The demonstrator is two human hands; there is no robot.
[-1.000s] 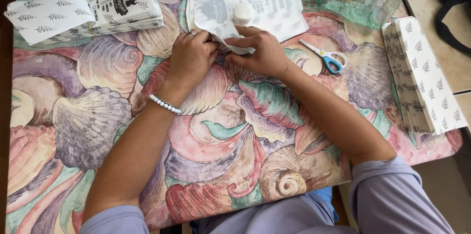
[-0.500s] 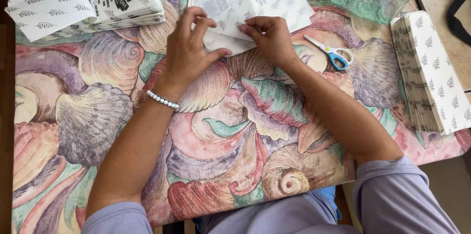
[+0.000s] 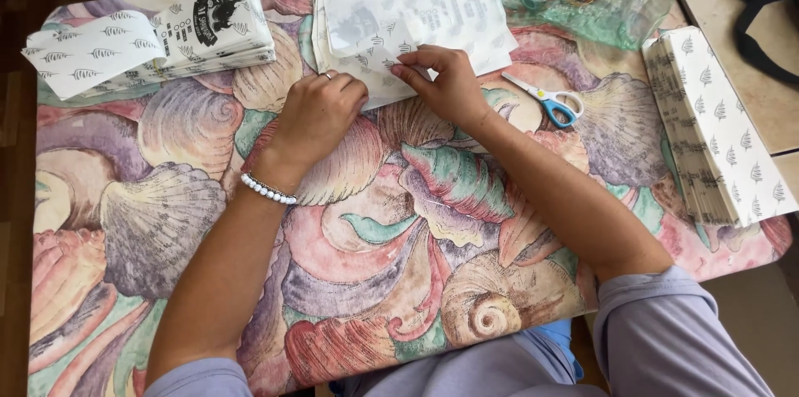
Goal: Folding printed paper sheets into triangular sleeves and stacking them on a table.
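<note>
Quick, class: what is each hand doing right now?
Left hand: curled shut, pressing the edge of the white paper sheet.
Right hand: fingertips pinching the same sheet.

Both forearms stretch forward, bare below rolled lilac sleeves. The left hand (image 3: 320, 110) is curled into a loose fist, knuckles up, a ring on one finger. The right hand (image 3: 445, 81) lies palm down, fingertips pinched together.

Short lavender-grey sleeves, a white bead bracelet (image 3: 268, 190) on the left wrist (plus a thin finger ring (image 3: 327, 76)), bare forearms.
</note>
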